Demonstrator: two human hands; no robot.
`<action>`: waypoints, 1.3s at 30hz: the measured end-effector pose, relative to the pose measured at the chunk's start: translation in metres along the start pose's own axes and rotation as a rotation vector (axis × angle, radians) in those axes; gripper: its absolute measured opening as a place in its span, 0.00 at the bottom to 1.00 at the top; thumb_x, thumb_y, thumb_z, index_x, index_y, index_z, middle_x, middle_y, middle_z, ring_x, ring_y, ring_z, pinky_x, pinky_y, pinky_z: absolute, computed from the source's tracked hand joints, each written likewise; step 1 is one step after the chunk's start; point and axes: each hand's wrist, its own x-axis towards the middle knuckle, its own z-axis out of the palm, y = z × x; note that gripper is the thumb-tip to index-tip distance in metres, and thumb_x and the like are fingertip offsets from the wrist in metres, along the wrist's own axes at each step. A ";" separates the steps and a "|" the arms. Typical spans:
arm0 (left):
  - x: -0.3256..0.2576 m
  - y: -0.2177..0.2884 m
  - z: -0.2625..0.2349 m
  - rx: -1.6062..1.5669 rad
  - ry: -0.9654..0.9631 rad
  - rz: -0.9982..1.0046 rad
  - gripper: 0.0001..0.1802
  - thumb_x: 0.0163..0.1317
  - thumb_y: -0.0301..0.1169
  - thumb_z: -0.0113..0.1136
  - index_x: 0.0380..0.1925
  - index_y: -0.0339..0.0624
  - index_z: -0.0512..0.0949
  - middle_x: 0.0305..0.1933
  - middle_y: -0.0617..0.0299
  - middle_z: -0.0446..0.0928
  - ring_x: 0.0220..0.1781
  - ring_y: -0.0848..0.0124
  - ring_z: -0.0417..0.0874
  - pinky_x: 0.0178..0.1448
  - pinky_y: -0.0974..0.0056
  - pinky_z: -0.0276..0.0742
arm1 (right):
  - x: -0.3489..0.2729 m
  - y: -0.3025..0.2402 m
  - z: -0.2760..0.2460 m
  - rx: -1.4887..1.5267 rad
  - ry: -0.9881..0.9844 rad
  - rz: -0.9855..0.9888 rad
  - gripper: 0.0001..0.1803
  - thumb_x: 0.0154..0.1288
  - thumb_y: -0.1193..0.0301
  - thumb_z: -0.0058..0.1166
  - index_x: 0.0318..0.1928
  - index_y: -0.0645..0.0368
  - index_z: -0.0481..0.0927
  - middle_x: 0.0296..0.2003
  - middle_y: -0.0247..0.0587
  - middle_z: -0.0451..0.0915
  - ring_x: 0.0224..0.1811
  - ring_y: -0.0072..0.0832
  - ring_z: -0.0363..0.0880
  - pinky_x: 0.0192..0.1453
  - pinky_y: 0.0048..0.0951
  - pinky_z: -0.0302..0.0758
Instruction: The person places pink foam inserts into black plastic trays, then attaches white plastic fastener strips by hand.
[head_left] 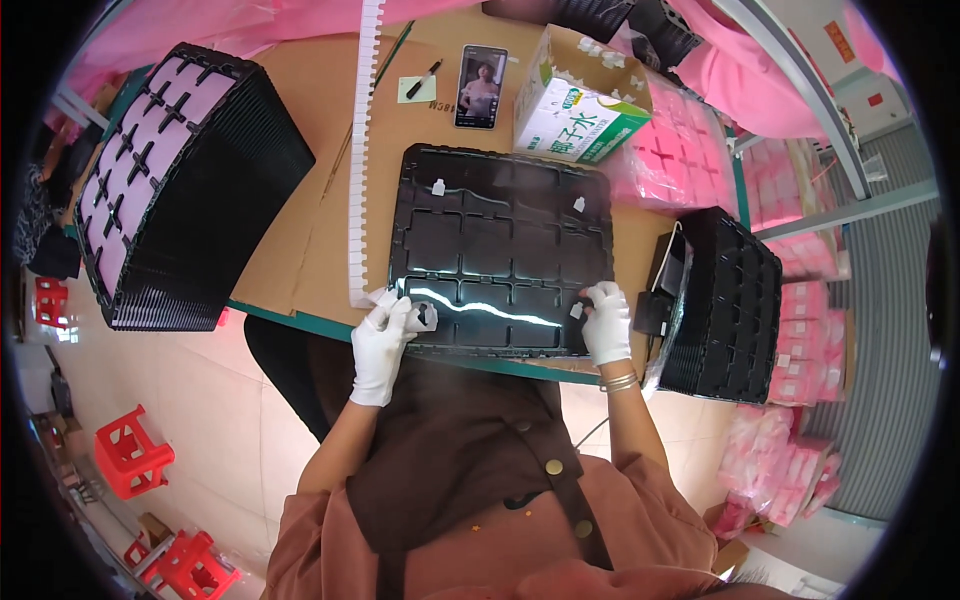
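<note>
A black plastic tray with several square compartments lies on the brown table in front of me. Small white pieces sit at a few of its corners. My left hand, in a white glove, pinches the tray's near left corner, with a small dark piece at its fingertips. My right hand, also gloved, grips the tray's near right edge beside a small white piece.
A tall stack of black trays with pink inserts stands at the left. Another black stack is at the right. A white notched strip, a phone, a marker, a cardboard box and pink packs lie beyond. Red stools stand on the floor.
</note>
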 end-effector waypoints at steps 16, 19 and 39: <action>0.002 -0.006 -0.004 0.021 0.001 -0.022 0.19 0.64 0.32 0.59 0.51 0.31 0.76 0.40 0.62 0.79 0.38 0.78 0.80 0.37 0.72 0.80 | -0.002 0.000 -0.009 -0.066 -0.182 0.035 0.07 0.47 0.81 0.56 0.29 0.59 0.79 0.36 0.45 0.75 0.41 0.45 0.75 0.45 0.41 0.74; 0.002 -0.005 -0.002 0.026 -0.002 -0.018 0.20 0.64 0.33 0.59 0.51 0.30 0.75 0.40 0.62 0.79 0.38 0.78 0.80 0.36 0.72 0.81 | 0.001 0.000 -0.012 -0.107 -0.248 0.003 0.08 0.45 0.78 0.62 0.30 0.58 0.80 0.34 0.46 0.76 0.41 0.45 0.75 0.46 0.41 0.73; 0.001 -0.006 -0.001 -0.041 0.015 -0.049 0.18 0.64 0.31 0.59 0.51 0.34 0.77 0.40 0.65 0.79 0.38 0.79 0.80 0.38 0.73 0.79 | 0.002 0.019 -0.011 0.112 -0.190 -0.197 0.10 0.42 0.86 0.53 0.25 0.56 0.77 0.25 0.37 0.77 0.32 0.38 0.76 0.39 0.36 0.74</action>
